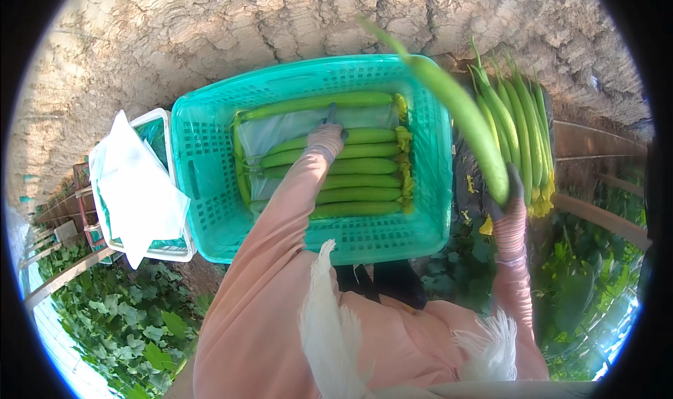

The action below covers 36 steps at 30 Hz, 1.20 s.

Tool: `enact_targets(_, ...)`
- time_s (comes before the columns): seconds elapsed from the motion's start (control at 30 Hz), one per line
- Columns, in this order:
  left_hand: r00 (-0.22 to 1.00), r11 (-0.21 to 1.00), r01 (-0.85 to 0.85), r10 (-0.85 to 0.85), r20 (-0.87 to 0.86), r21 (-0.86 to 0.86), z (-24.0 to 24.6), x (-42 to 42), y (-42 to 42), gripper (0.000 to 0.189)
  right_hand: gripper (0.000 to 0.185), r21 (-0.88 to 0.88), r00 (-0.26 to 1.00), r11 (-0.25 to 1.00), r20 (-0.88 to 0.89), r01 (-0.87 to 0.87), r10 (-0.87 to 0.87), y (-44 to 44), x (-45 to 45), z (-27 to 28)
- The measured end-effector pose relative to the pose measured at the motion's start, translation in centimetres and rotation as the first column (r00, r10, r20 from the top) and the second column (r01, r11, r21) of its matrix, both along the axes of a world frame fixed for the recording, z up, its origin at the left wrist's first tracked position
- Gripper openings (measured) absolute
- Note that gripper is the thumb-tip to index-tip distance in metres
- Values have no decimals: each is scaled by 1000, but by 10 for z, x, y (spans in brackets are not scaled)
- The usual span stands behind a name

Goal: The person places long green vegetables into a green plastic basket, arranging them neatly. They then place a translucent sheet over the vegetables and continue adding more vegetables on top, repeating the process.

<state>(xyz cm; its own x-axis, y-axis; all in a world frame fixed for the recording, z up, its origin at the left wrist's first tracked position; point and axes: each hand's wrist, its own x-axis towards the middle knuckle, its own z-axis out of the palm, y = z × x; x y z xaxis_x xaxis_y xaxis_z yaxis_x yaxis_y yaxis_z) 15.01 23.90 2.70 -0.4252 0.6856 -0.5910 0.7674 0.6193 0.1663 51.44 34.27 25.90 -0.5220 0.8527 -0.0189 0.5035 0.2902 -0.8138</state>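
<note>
My left hand [327, 136], in a grey-fingered knit glove, reaches into a green plastic crate [210, 236]. Its index finger extends over a pale sheet [294, 126], with the thumb apart, next to the sponge gourds [363, 166]. Several of these lie side by side, yellow blossoms toward the right; another gourd [315, 105] runs along the far side, and one lies crosswise at the left. Outside the crate at right, my gloved right hand [507, 204] grips the thick lower end of a long sponge gourd [462, 115]. Its stem points up and left, blurred.
More sponge gourds [526, 126] with yellow blossoms lie on a dark surface at right. White sheets [136, 183] cover part of a white-rimmed crate [186, 252] at left. Cracked dry soil [315, 20] stretches beyond, and leafy plants [126, 315] grow on the near side.
</note>
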Motion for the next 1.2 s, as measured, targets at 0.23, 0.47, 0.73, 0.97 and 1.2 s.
enact_targets(0.23, 980, 975, 196, -194, 34, -102, -4, -2, 11, 35, 58, -137, 679, 828, 508, -543, 530, -36, -201, -42)
enact_targets(0.47, 999, 994, -45, 42, 29, 95, -9, 2, 3, 33, 60, -154, 516, 768, 657, -622, 550, 4, -281, -173)
enact_targets(0.73, 999, 983, -17, 24, -37, 183, -19, 7, -11, 31, 68, -343, 483, 673, 494, -656, 723, 42, -307, -231)
enact_targets(0.97, 973, 889, 98, 8, -229, 447, -49, 20, -36, 27, 61, -192, 535, 753, 595, -630, 599, 25, -296, -233)
enact_targets(1.2, 973, 878, 147, -46, -225, 456, -44, 23, -39, 22, 65, -24, 495, 675, 660, -738, 565, 15, -267, -261)
